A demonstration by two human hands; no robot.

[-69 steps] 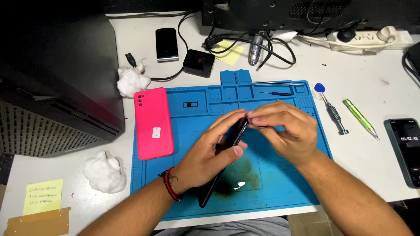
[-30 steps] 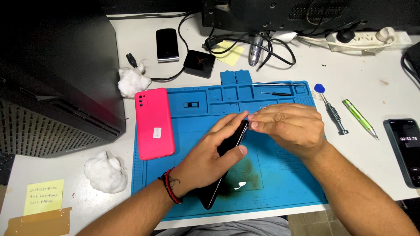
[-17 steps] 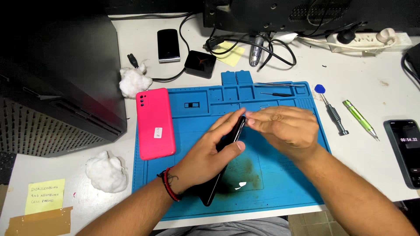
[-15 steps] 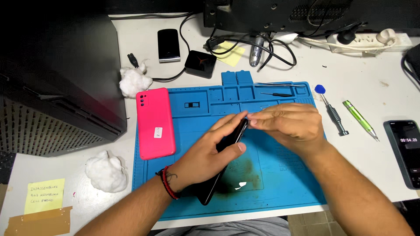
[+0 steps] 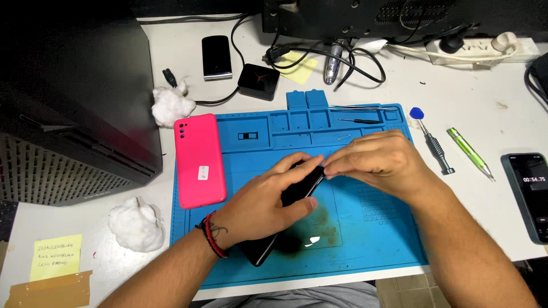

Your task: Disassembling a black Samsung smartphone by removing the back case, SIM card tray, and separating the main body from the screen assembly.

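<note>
Clearly, the black phone [image 5: 285, 217] was the centre of things: it lay tilted on edge over the blue work mat [image 5: 377, 239], its lower end near the person's wrist and its upper end up between the two hands. The left hand [image 5: 268, 199] was wrapped around the phone's middle, fingers over its upper side and thumb [image 5: 299, 206] pressed against its face. The right hand [image 5: 382, 162] met it at the phone's top corner, fingertips pinched together on that edge; whether something small sat between those fingertips could not be told. A red and black cord bracelet [image 5: 212, 235] circled the left wrist.

Just beyond the left hand's knuckles, on the mat's far-left part, lay a pink phone case [image 5: 198, 159], back side up. Further out from that hand sat two white cotton wads, one [image 5: 136, 223] near the left forearm and one [image 5: 170, 105] past the case's top end. A yellow sticky note [image 5: 56, 256] lay well off to the left of the forearm.

To the outside of the right hand, off the mat, lay a metal screwdriver [image 5: 436, 149] and a green pen-shaped tool [image 5: 469, 153], and beyond them a dark phone with a lit timer screen [image 5: 531, 194]. Past both hands, a small black box [image 5: 258, 81] rested among cables.
</note>
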